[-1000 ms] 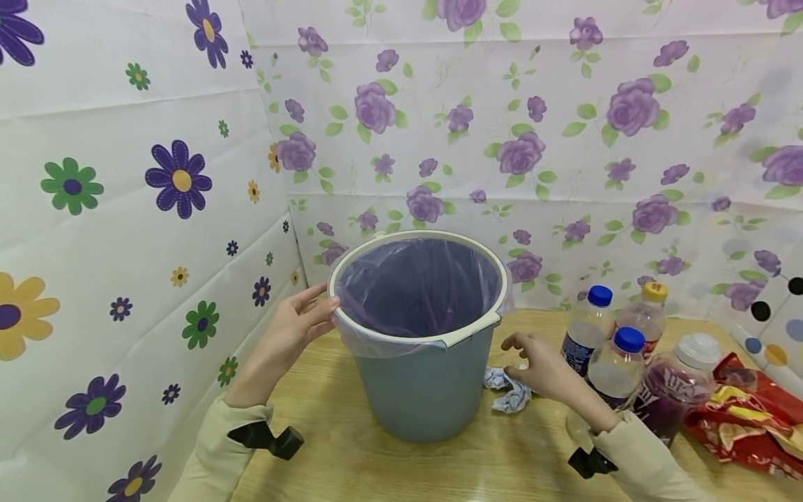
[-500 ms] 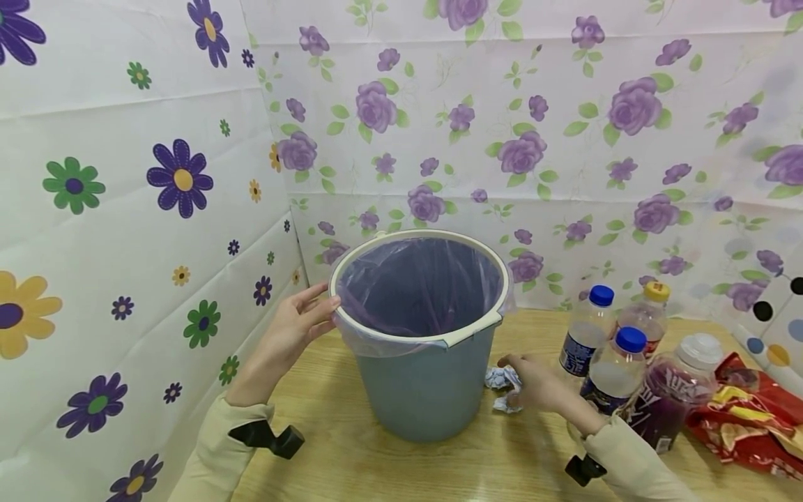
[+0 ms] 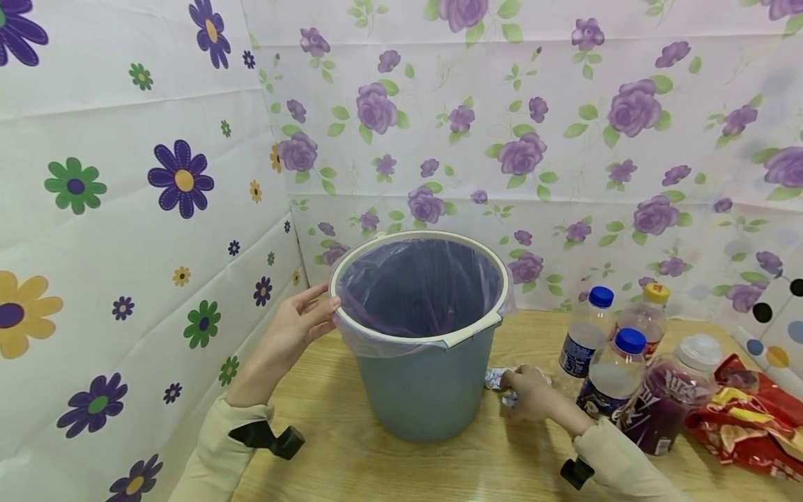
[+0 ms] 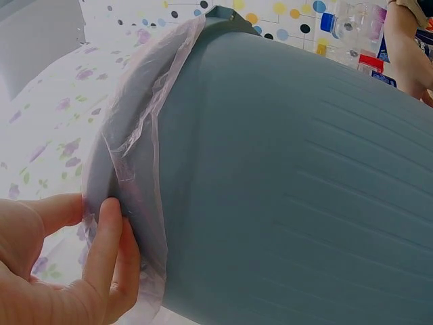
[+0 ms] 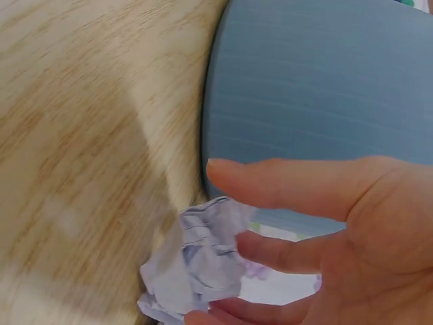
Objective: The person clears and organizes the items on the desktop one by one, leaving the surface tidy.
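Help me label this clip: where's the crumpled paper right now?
In the head view, the crumpled paper lies on the wood-grain table, just right of the blue-gray bucket, partly hidden by the right hand.

We see a wooden table [image 3: 314, 439] with a loose group of upright bottles towards the right. At the back of that group, we find a clear bottle with a blue cap and a dark blue label [image 3: 585, 341], and to its right one with a yellow cap [image 3: 641, 322]. Nearer to us stands a second blue-capped bottle [image 3: 611, 382], and beside it a wider purple bottle with a white lid [image 3: 655, 411]. Right of these we see a crumpled red packet with yellow patches [image 3: 746, 418]. Around us hang a daisy-printed sheet [image 3: 125, 244] on the left, a purple-rose sheet [image 3: 452, 174] behind, and a dotted sheet [image 3: 774, 331] at far right.
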The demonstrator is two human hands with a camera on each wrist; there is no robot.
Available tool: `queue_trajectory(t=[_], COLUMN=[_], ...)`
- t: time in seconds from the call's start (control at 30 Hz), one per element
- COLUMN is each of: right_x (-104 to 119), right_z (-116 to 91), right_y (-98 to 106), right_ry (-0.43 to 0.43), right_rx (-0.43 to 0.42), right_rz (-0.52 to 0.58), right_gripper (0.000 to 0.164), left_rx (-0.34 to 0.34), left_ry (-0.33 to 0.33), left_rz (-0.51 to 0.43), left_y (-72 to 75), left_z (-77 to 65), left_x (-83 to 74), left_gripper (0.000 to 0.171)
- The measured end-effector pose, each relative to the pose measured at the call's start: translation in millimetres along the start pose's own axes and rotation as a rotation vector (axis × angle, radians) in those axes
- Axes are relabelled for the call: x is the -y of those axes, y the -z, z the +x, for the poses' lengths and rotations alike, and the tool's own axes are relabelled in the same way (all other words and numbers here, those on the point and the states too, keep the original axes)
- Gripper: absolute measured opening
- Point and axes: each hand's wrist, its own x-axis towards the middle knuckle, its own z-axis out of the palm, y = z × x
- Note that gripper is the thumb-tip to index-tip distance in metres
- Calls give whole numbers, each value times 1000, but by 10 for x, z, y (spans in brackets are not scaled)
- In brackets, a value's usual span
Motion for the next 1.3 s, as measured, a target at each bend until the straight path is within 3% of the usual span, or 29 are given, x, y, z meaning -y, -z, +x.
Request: queue_trajectory(t=[0.27,0.47,0.83,1.07,1.3], right_x=[38,16,32,43,49], right_z=[-17,-35,-80,-103,-144], right_y=[14,27,182,264,308], right_ry=[-24,18,-79,-69,-53], right_rx=[19,-43,-29,-88,-159], right_rz=[-80,-90,72,77,110], right_gripper=[19,13,18,20,16], left_rx=[4,13,11,18,13], left_ry=[-20,-22,-28,-34,-20], left_rz=[-1,-13,10,-28,-8], left_y=[4,5,11,14,4], left_z=[8,14,0,3,8], left_x=[-2,-5,-4,2,5], left_gripper=[65,65,64,63,64])
